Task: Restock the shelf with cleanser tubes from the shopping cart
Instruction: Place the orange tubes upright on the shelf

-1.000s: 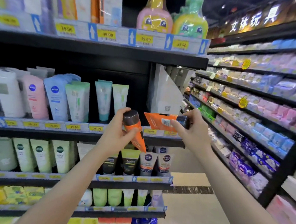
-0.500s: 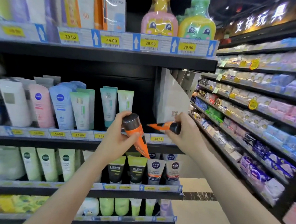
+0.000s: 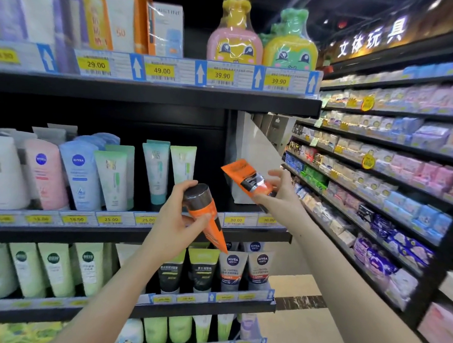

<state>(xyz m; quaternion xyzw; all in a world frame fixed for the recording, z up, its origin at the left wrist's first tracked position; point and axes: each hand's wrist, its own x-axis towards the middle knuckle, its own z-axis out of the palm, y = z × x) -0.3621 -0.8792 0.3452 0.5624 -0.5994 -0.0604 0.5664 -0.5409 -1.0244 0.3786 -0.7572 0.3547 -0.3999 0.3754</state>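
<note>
My left hand (image 3: 174, 229) grips an orange cleanser tube (image 3: 207, 217), black cap up and flat tail pointing down to the right. In my right hand (image 3: 280, 194) is a second orange tube (image 3: 248, 179), tilted with its flat end up and to the left, at the dark gap at the right end of the middle shelf (image 3: 127, 235). That shelf carries a row of upright white, pink, blue and green tubes (image 3: 112, 179) to the left of the gap. The shopping cart is out of view.
Above, a shelf (image 3: 156, 93) holds boxed products and two cartoon-shaped bottles (image 3: 263, 39). Below, a shelf (image 3: 205, 305) has green, black and grey tubes. A long aisle shelving unit (image 3: 376, 195) with packaged goods runs along the right, beige floor between.
My right hand has turned its tube from lying sideways to tilted with the flat end up, and lifted it toward the shelf gap. The left hand and its tube have held their pose.
</note>
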